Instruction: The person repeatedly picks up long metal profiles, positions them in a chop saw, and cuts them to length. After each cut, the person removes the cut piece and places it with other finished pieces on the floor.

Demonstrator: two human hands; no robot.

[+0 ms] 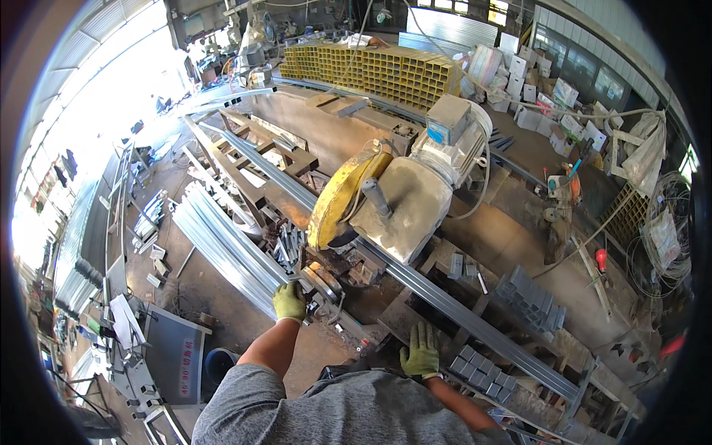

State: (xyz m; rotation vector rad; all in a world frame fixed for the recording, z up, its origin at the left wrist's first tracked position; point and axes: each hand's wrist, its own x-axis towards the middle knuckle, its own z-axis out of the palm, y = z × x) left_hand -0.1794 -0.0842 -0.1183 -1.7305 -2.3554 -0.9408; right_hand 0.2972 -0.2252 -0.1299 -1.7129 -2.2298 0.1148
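Head view: yr L hand (289,302), lower ctr, is by the vise (322,280); can't tell if it's gripping. Yr R hand (420,350), further R, fingers extended, holds nothing. Long metal bars (467,317) run upper L to lower R under the saw (337,200); prob. heavy, stiff, slick. Best hold: sides, w/ both hands, away from saw.

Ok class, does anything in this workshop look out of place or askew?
Yes. The boxes at the back right lie jumbled, tipped at different angles. Offcuts lie in a loose heap left of the yellow guard, unlike the neat stack of tubes beside the right hand.
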